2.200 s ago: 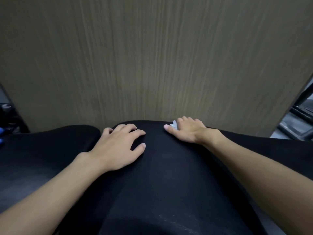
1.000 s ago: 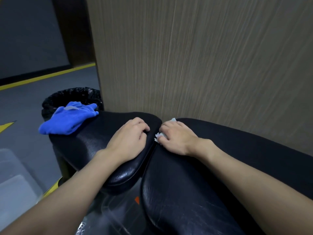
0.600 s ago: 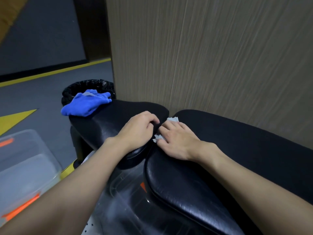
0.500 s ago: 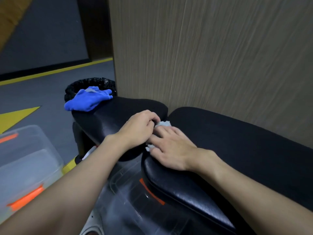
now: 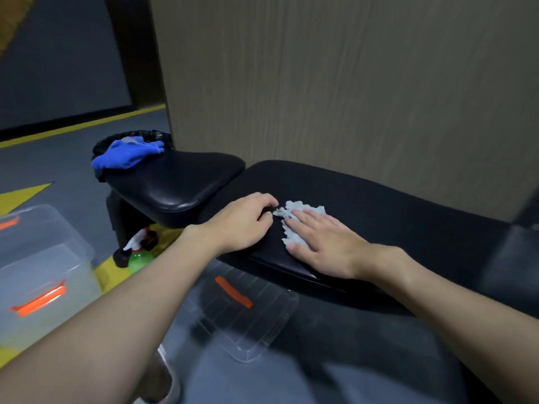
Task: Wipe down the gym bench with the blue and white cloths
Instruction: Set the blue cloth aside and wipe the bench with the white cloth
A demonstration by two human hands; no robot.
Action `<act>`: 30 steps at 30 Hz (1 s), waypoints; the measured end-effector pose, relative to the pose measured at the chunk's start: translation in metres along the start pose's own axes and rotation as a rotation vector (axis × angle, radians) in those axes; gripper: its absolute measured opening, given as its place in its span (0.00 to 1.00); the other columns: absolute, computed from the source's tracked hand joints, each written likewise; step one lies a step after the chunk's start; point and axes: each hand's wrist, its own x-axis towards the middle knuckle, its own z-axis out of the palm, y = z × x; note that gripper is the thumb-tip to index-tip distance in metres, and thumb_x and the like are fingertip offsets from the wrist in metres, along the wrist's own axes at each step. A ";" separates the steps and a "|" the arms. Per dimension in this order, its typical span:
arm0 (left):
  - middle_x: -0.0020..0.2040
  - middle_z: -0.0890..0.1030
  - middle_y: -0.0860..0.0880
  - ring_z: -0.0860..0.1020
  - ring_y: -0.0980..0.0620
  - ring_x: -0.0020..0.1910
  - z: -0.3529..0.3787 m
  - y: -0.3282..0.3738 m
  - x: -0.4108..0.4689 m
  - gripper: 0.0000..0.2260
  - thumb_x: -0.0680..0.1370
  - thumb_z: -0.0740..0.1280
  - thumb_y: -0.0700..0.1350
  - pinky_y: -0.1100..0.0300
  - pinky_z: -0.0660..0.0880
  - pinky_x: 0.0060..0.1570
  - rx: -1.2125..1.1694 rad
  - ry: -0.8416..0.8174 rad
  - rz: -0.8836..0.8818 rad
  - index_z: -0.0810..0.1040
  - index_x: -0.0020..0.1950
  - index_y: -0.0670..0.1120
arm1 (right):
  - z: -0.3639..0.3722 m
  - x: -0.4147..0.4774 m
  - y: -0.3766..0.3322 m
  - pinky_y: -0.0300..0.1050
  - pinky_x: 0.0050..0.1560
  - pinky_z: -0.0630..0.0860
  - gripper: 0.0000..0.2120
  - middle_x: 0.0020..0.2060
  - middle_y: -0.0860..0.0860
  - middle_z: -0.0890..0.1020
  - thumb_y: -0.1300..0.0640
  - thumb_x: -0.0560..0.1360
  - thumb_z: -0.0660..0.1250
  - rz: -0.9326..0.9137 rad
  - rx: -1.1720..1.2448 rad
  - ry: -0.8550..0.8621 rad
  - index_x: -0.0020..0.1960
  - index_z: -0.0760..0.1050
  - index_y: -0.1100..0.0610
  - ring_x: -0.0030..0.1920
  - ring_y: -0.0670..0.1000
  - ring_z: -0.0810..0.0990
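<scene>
While flat on 1 white cloth (image 5: 304,209), R hand (image 5: 326,246); L hand (image 5: 242,224) loose-curled beside; 1 blue cloth (image 5: 125,156) apart.

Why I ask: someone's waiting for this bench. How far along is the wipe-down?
Done: no pad shows wipe marks, so unclear. In hand: the right hand presses the white cloth flat on the long back pad. Remaining: the blue cloth lies untouched on the seat pad.

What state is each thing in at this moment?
right hand: flat, pressing the white cloth.
white cloth: crumpled, on the bench.
left hand: curled at the cloth's edge; hold unclear.
blue cloth: bunched on the seat pad, untouched.
lid: off, on the floor.
</scene>
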 end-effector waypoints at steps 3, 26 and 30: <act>0.68 0.72 0.54 0.70 0.52 0.67 0.018 0.039 0.006 0.18 0.81 0.56 0.49 0.45 0.60 0.70 0.062 -0.067 0.021 0.67 0.71 0.53 | 0.002 -0.034 0.037 0.40 0.75 0.40 0.26 0.79 0.47 0.50 0.45 0.83 0.47 0.048 0.087 0.072 0.79 0.52 0.52 0.78 0.44 0.43; 0.66 0.70 0.50 0.68 0.47 0.66 0.241 0.417 0.087 0.18 0.80 0.53 0.50 0.38 0.57 0.67 0.027 -0.227 0.424 0.65 0.70 0.52 | -0.020 -0.359 0.309 0.54 0.74 0.54 0.29 0.67 0.52 0.71 0.38 0.79 0.43 0.573 -0.117 0.276 0.66 0.72 0.53 0.71 0.55 0.65; 0.59 0.69 0.50 0.67 0.46 0.60 0.251 0.427 0.096 0.15 0.78 0.55 0.53 0.40 0.63 0.61 0.221 -0.158 0.399 0.71 0.61 0.51 | -0.009 -0.359 0.323 0.52 0.76 0.49 0.24 0.76 0.54 0.62 0.45 0.83 0.48 0.683 -0.039 0.356 0.76 0.61 0.53 0.77 0.53 0.55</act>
